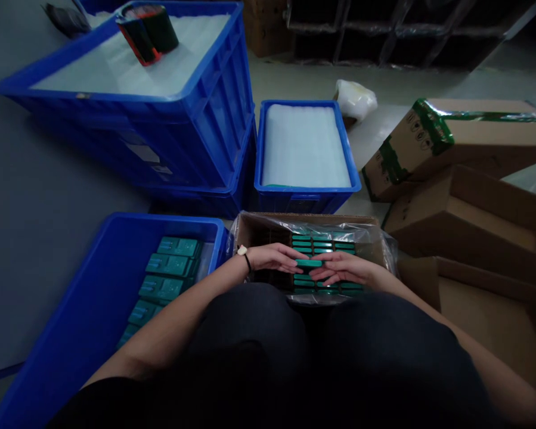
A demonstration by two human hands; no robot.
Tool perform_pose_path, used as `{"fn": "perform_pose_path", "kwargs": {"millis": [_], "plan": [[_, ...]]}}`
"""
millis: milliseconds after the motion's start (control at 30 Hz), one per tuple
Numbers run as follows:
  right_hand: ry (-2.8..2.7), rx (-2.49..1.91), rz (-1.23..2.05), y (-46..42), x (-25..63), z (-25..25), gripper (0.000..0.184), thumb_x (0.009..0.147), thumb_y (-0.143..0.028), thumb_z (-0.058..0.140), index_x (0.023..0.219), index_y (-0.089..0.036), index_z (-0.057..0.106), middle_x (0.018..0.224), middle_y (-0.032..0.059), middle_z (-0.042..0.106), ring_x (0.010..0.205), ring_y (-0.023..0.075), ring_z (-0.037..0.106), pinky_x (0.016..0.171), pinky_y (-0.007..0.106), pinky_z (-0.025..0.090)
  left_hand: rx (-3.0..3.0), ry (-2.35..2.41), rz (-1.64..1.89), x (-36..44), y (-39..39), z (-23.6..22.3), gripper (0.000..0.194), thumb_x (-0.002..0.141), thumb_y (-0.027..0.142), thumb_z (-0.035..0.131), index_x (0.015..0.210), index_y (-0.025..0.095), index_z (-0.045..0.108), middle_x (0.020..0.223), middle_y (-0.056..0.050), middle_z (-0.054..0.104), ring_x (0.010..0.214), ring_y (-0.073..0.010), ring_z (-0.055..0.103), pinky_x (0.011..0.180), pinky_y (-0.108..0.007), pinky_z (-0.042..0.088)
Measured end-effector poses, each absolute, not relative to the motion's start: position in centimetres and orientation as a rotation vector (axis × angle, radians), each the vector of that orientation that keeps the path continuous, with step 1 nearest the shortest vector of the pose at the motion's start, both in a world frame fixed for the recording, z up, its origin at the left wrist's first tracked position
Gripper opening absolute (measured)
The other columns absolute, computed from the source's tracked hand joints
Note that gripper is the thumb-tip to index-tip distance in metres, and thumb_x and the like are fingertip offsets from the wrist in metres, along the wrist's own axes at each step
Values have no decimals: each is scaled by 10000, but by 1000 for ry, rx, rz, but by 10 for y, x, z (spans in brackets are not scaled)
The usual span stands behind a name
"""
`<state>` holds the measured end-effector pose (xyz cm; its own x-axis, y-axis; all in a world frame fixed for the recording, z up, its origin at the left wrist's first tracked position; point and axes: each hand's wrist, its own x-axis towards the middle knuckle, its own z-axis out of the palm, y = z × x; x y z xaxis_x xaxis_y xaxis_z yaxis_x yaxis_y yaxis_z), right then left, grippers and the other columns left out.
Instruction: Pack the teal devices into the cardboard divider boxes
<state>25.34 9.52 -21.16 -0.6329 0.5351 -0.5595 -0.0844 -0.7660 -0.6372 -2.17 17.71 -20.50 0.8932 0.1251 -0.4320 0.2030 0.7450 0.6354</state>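
Just below the middle of the frame, there it was, the green block [309, 263], at the mouth of the open carton [259, 229]! Left hand [274, 257] at one end, right hand [344, 268] at the other, fingers slightly spread, tips pinching it between them. Lower left, a blue tub [89, 298] held green packs [163, 288].

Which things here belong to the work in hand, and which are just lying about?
Seemingly in use:
green piece, held between left hand and right hand
plastic-lined carton below
blue bin at left, with other green pieces

Apparently lying about:
dark rolls atop stacked crates
white-topped bin
cardboard boxes at right
white bundle
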Motion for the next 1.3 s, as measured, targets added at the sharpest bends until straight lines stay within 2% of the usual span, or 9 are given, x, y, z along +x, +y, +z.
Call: {"fn": "perform_pose_path", "kwargs": {"millis": [200, 333, 467, 533, 767, 900, 1033, 1167, 1300], "plan": [[-819, -1040, 2198, 98, 254, -204, 509, 839, -327, 710, 1285, -159, 533, 1221, 162, 656, 1148, 263, 620, 975, 415, 525, 602, 279, 225, -25, 181, -195, 581, 751, 212, 683, 1312, 129, 558, 1377, -161, 546, 1233, -318, 548, 1119, -456, 311], [-842, -1093, 2205, 99, 252, -205, 500, 823, -321, 727, 1273, -187, 555, 1200, 130, 674, 1137, 257, 628, 943, 383, 551, 593, 297, 166, -24, 181, -195, 602, 735, 182, 666, 1321, 119, 543, 1371, -157, 553, 1223, -305, 558, 1128, -445, 295], [-775, -1173, 2162, 98, 250, -210, 352, 831, -400, 713, 1068, -160, 612, 1072, 142, 723, 1019, 257, 687, 860, 389, 590, 554, 280, 152, -23, 179, -197, 598, 722, 158, 665, 1309, 140, 554, 1360, -127, 565, 1224, -315, 555, 1126, -447, 299], [-781, -1219, 2140, 98, 248, -211, 338, 838, -428, 699, 1025, -159, 614, 1049, 144, 729, 972, 249, 703, 875, 406, 584, 553, 281, 149, -23, 178, -197, 609, 718, 135, 659, 1316, 154, 548, 1375, -118, 551, 1231, -307, 550, 1119, -429, 309], [-831, -1170, 2073, 99, 247, -211, 447, 821, -442, 707, 1159, -178, 579, 1048, 119, 732, 959, 233, 705, 930, 420, 553, 601, 286, 203, -23, 177, -195, 628, 716, 111, 655, 1329, 167, 536, 1454, -123, 470, 1267, -299, 519, 1111, -401, 318], [-827, -1207, 2060, 100, 247, -213, 441, 828, -459, 694, 1138, -170, 570, 1049, 135, 730, 938, 235, 710, 906, 418, 561, 610, 315, 197, -22, 178, -195, 630, 707, 100, 668, 1320, 177, 548, 1481, -118, 439, 1277, -300, 510, 1084, -371, 344], [-843, -1191, 2053, 99, 246, -210, 470, 807, -466, 710, 1151, -186, 555, 1037, 122, 733, 975, 246, 700, 969, 452, 520, 631, 310, 196, -23, 178, -193, 616, 719, 103, 663, 1318, 189, 553, 1488, -109, 431, 1281, -292, 508, 1076, -359, 348], [-923, -1209, 2041, 99, 246, -213, 460, 798, -470, 706, 1141, -198, 562, 1028, 101, 729, 1021, 246, 683, 973, 447, 509, 718, 346, 190, -22, 177, -200, 607, 714, 141, 708, 1302, 216, 576, 1424, -102, 511, 1251, -271, 539, 1082, -375, 349], [-1040, -1531, 1986, 102, 249, -231, 372, 659, -382, 820, 912, -175, 643, 847, 71, 719, 905, 252, 688, 811, 403, 569, 1026, 615, 40, -14, 178, -210, 564, 604, 151, 819, 1149, 192, 682, 1224, -94, 664, 1078, -242, 641, 1028, -406, 412]]}}
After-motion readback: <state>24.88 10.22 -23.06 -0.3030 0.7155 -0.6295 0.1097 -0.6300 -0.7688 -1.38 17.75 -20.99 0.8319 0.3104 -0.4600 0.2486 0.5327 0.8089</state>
